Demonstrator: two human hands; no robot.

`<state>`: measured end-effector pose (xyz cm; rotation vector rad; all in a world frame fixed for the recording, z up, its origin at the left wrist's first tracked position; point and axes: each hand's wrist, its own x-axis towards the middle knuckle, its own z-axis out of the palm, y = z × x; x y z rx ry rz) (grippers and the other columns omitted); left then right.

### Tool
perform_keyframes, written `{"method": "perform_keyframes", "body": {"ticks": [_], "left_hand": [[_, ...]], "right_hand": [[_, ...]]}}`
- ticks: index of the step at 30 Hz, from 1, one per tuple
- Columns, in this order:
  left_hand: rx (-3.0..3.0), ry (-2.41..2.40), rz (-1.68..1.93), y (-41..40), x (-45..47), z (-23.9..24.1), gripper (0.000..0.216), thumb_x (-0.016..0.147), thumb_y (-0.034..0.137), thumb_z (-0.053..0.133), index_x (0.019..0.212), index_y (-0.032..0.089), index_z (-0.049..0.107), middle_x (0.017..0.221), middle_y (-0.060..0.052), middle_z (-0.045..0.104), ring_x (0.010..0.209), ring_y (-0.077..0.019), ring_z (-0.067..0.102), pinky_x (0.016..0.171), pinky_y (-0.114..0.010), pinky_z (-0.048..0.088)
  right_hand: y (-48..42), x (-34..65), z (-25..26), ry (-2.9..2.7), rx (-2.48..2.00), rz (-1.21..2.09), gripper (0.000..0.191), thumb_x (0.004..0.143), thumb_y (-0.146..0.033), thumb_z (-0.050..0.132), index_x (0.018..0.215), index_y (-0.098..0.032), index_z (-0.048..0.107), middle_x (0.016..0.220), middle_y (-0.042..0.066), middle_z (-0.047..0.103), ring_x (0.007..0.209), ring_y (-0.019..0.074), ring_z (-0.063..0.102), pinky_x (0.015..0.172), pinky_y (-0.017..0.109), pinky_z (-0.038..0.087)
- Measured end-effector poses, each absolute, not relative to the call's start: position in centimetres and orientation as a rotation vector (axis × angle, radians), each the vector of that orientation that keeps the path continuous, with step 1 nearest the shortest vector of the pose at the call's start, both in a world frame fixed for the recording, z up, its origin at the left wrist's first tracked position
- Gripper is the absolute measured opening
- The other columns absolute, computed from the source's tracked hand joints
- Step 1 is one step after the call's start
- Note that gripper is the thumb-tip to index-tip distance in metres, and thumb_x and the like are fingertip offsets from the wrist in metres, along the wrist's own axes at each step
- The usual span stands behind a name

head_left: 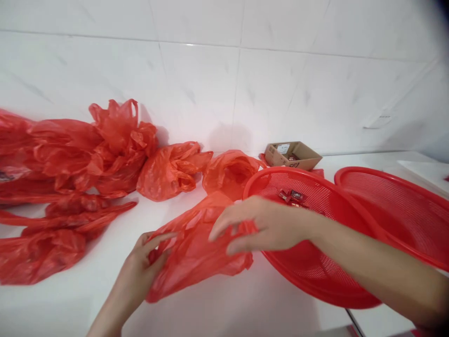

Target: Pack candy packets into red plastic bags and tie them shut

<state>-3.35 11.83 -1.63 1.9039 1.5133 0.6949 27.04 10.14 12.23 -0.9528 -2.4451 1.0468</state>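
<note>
A crumpled red plastic bag (196, 255) lies on the white counter in front of me, and both hands are on it. My left hand (142, 267) pinches its left edge between thumb and fingers. My right hand (261, 224) reaches across from the right, fingers curled over the bag's upper right corner. Just behind the right hand sits a red mesh basket (312, 271) tilted on its rim, with a few small wrapped items (291, 196) inside.
Several more red plastic bags (115, 150) are heaped along the tiled wall at left and centre. A second red mesh basket (403, 210) stands at the right. A small open cardboard box (293, 156) sits by the wall. The counter's edge (354, 323) runs at lower right.
</note>
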Motion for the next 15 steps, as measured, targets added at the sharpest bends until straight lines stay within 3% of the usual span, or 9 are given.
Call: {"method": "perform_keyframes", "body": {"ticks": [3, 5, 6, 9, 12, 15], "left_hand": [[1.938, 1.473, 0.731, 10.8, -3.9, -0.1, 0.044, 0.079, 0.049, 0.06, 0.12, 0.035, 0.066, 0.137, -0.007, 0.05, 0.12, -0.032, 0.054, 0.095, -0.046, 0.05], [1.889, 1.385, 0.758, 10.1, -3.9, 0.8, 0.045, 0.077, 0.049, 0.063, 0.121, 0.038, 0.065, 0.144, -0.002, 0.047, 0.133, -0.0337, 0.043, 0.106, -0.048, 0.042], [1.825, 1.342, 0.757, 9.8, -3.7, 1.2, 0.047, 0.077, 0.049, 0.064, 0.122, 0.039, 0.065, 0.144, 0.0, 0.048, 0.134, -0.0332, 0.042, 0.107, -0.046, 0.04], [1.562, 1.287, 0.742, 9.1, -3.2, 2.1, 0.05, 0.075, 0.051, 0.066, 0.124, 0.039, 0.064, 0.135, 0.002, 0.059, 0.129, -0.0309, 0.049, 0.105, -0.039, 0.044], [1.346, 1.29, 0.743, 8.9, -3.4, 2.2, 0.051, 0.071, 0.052, 0.07, 0.12, 0.037, 0.067, 0.132, 0.002, 0.062, 0.126, -0.0311, 0.053, 0.1, -0.036, 0.049], [1.175, 1.282, 0.726, 9.0, -4.3, 1.5, 0.052, 0.068, 0.051, 0.074, 0.117, 0.036, 0.069, 0.13, 0.001, 0.064, 0.119, -0.0326, 0.059, 0.091, -0.037, 0.055]], "right_hand": [[11.3, 32.7, 13.4, -2.215, -1.437, 0.651, 0.031, 0.093, -0.042, 0.052, 0.117, -0.025, 0.062, 0.117, 0.002, 0.066, 0.106, 0.0184, 0.061, 0.088, 0.029, 0.047], [12.7, 37.1, 11.5, -2.236, -1.92, 0.377, 0.033, 0.091, -0.037, 0.053, 0.121, -0.024, 0.061, 0.119, 0.006, 0.065, 0.106, 0.0222, 0.061, 0.092, 0.034, 0.045], [13.3, 39.1, 9.9, -2.204, -2.21, 0.285, 0.033, 0.089, -0.034, 0.056, 0.12, -0.023, 0.061, 0.12, 0.007, 0.064, 0.108, 0.0246, 0.061, 0.093, 0.035, 0.044], [14.2, 43.0, 4.4, -2.086, -2.48, 0.334, 0.035, 0.079, -0.026, 0.066, 0.112, -0.013, 0.065, 0.104, 0.018, 0.067, 0.096, 0.0327, 0.065, 0.081, 0.04, 0.048], [14.0, 43.9, 0.8, -2.035, -2.445, 0.423, 0.026, 0.08, -0.017, 0.062, 0.105, -0.014, 0.065, 0.097, 0.016, 0.068, 0.09, 0.0295, 0.065, 0.076, 0.037, 0.048], [14.3, 43.9, 0.2, -1.986, -2.31, 0.533, 0.018, 0.078, -0.009, 0.055, 0.092, -0.017, 0.064, 0.097, 0.011, 0.069, 0.09, 0.0235, 0.064, 0.078, 0.031, 0.047]]}}
